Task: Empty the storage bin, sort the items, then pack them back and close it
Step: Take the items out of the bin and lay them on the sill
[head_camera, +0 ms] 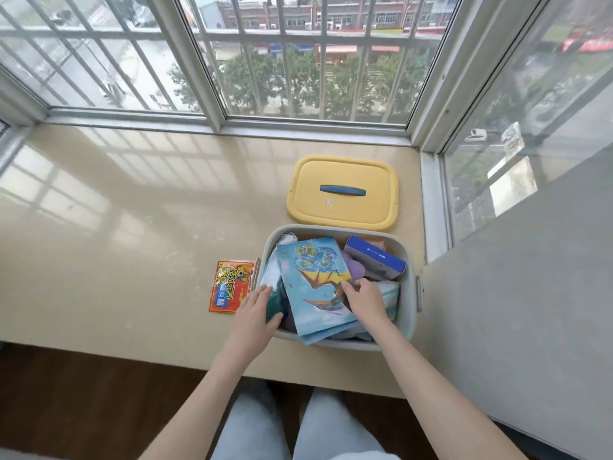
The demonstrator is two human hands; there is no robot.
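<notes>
Emptying step, early: a grey plastic storage bin stood full on the beige surface, its yellow plastic lid at 12 o'clock. The right hand pinched a blue dinosaur picture book inside; the left hand rested spread at the bin's 9 o'clock rim. Next, probably: lifting the book clear.

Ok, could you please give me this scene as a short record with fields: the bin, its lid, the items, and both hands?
surface: beige window ledge
bin: grey, open, holds many items
lid: yellow with a blue handle, lying flat on the ledge behind the bin
outside the bin: red-orange packet, on the ledge to its left
top item: picture book, blue, tilted in the bin
also inside: blue box, far right side
left hand: rests at the bin's left rim, fingers fairly straight
right hand: grips the picture book's right edge
</notes>
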